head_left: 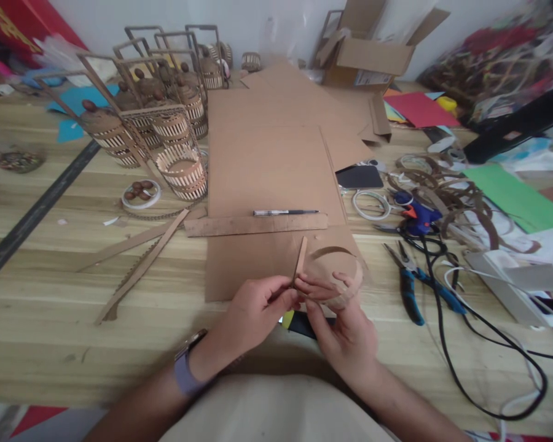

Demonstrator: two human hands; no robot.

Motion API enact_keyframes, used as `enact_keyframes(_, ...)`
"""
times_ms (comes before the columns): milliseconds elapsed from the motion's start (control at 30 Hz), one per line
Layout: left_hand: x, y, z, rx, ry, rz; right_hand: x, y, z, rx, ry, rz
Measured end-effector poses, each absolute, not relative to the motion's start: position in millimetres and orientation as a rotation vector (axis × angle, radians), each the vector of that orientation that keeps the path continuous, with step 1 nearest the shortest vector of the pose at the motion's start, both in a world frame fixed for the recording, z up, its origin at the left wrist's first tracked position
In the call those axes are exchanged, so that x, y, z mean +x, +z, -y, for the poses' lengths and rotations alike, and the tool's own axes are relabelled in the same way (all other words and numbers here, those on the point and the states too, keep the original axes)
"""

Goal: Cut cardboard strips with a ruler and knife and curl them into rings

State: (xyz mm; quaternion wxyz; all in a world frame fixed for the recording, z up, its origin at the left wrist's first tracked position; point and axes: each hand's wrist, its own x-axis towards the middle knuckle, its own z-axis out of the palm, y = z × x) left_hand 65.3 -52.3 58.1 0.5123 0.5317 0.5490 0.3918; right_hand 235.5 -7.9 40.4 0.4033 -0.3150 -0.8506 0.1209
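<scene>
In front of me a thin cardboard strip [300,255] is curled into a loop, with a straight end sticking up. My left hand [258,310] pinches it near the base of that end. Fingers of my right hand [348,331] reach inside the loop while the thumb presses from outside. The exact point where the strip's ends meet is hidden by my fingertips. Under my hands lies a utility knife [299,323] with a yellow-green and black handle, partly covered. Just beyond, a pen [286,212] rests on a flat cardboard strip [253,226].
Large cardboard sheets [267,159] cover the middle of the table. Several small slatted lantern-like baskets [182,172] stand at back left. Cut strips [142,270] lie on the left. On the right are pliers [408,264], a blue glue gun [419,215], tape rolls [371,204] and black cables [442,344].
</scene>
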Motion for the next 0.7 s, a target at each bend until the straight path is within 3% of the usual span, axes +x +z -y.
enact_keyframes(700,64.5,60.2,54.7,1.331,0.891,-1.379,235.6,43.5,9.7,-0.834,0.272,2.136)
